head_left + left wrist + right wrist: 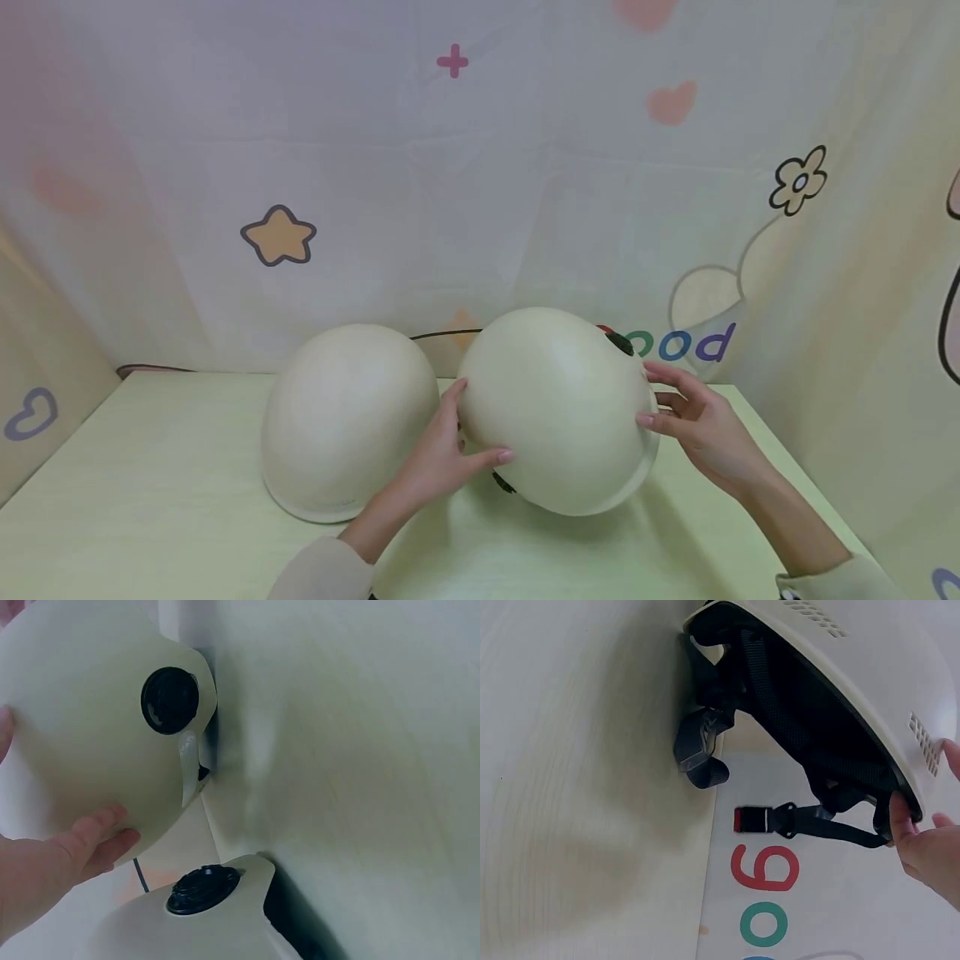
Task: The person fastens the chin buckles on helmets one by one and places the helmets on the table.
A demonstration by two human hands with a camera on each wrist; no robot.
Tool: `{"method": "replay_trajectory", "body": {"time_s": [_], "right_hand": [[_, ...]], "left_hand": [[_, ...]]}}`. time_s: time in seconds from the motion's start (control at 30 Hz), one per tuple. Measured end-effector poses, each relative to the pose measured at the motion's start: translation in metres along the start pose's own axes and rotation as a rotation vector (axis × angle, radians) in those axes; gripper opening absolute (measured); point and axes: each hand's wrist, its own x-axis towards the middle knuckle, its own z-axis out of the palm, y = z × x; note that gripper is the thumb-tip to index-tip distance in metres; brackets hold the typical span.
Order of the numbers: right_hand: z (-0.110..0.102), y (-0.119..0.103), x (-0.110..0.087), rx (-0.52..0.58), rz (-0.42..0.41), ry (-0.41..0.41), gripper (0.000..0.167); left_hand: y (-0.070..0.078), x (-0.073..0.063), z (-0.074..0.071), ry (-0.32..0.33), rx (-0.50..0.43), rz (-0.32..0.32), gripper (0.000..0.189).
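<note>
A cream helmet (555, 408) is held tilted between both hands, its domed shell facing me and its rim turned to the right. My left hand (435, 454) rests on the shell's left side, fingers and thumb spread. At the right rim, my right hand (701, 429) pinches the edge, with one finger at the dark inside. Black straps and a buckle (751, 820) hang from the helmet in the right wrist view. A round black vent (170, 700) shows on the shell. Whether its lower edge touches the table is unclear.
A second cream helmet (348, 421) sits dome up on the pale table (150, 467), just left of the held one. Behind the table hangs a printed curtain (360, 183), with more cloth at both sides. A thin dark cord (446, 333) runs along the back.
</note>
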Motion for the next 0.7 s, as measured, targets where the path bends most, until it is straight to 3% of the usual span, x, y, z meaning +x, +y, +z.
{"method": "replay_trajectory", "body": {"time_s": [0.17, 0.27, 0.5, 0.7], "right_hand": [[0.0031, -0.0010, -0.0005, 0.044, -0.013, 0.009, 0.049], [0.0035, -0.0023, -0.0012, 0.040, -0.015, 0.005, 0.049], [0.0026, -0.0043, -0.0036, 0.110, -0.010, -0.107, 0.055], [0.0043, -0.0065, -0.0046, 0.142, -0.028, -0.147, 0.060]], "left_hand": [[-0.0035, -0.0021, 0.0000, 0.003, -0.107, -0.011, 0.103], [-0.0051, -0.0035, -0.0011, 0.008, -0.116, -0.010, 0.102], [-0.0040, -0.0073, -0.0040, 0.017, -0.048, -0.009, 0.097], [0.0008, -0.0071, -0.0075, 0.066, 0.020, 0.075, 0.089]]}}
